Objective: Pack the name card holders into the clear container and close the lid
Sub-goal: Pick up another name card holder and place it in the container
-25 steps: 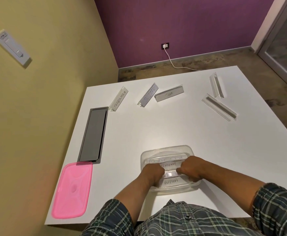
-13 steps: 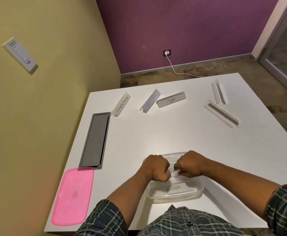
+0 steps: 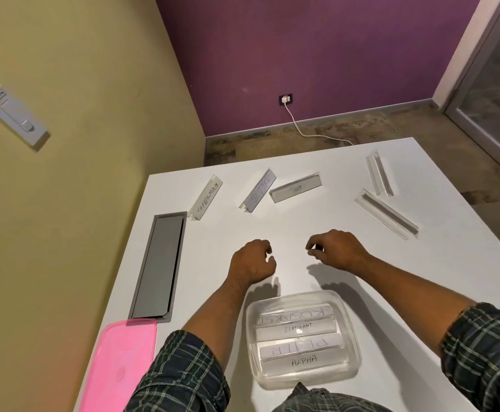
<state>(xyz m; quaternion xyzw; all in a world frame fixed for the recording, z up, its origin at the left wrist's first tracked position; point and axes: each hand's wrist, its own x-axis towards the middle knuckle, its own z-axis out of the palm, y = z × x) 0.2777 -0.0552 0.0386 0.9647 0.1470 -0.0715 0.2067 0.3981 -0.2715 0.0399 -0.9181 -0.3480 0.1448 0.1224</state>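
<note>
Beyond the clear container, which holds four name card holders at the near table edge, the left hand and right hand hover empty with fingers loosely curled. Five holders lie farther out; BUTTER and TIGER are nearest, best gripped by the long edges and laid parallel to those packed, before fetching the pink lid.

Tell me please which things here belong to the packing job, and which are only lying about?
Job: clear container with holders inside; SUPERMAN holder; BUTTER holder; TIGER holder; two unlabelled holders; pink lid.

Not job: grey cable hatch; wall switch; socket with white cable.
</note>
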